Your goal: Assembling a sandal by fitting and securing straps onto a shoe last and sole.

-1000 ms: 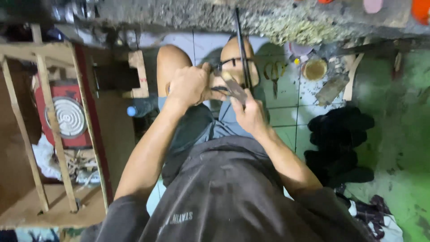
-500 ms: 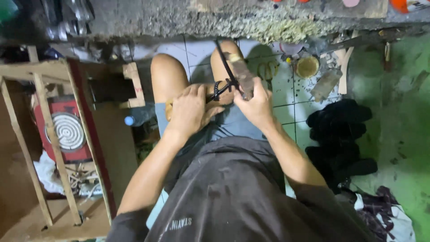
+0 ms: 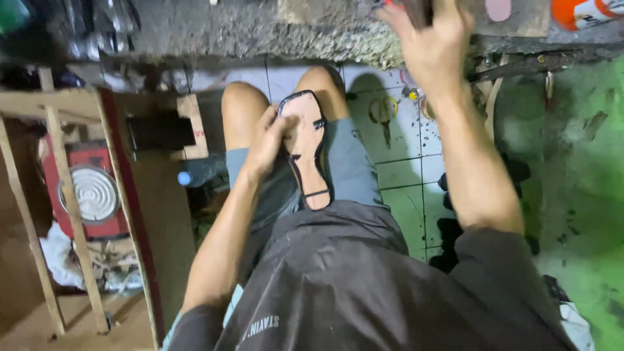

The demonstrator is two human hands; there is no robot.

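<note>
Sitting low with knees apart, the person steadies a flat sandal sole (image 3: 307,153) along the lap, tan face up with a black edge and small black strap tabs near its top end. Their left hand (image 3: 265,143) lies on the sole's upper left edge, fingers curled over the rim and pressed together, thumb against the tan face. As I read it, this is a holding step: one hand pins the piece while the other goes for something.

Farther out, the right hand (image 3: 432,40) is raised toward the rough concrete ledge (image 3: 260,32), fingers spread wide; something dark sits at the fingertips, but I cannot tell whether it is gripped. Whatever that hand brings back will need the sole kept flat and steady, I'd say.

On the tiled floor (image 3: 396,175) beyond the knees lies a pair of scissors (image 3: 382,116). To the left stand a wooden frame (image 3: 71,195) and a red coil heater (image 3: 88,192); an orange can (image 3: 585,12) rests on the ledge.
</note>
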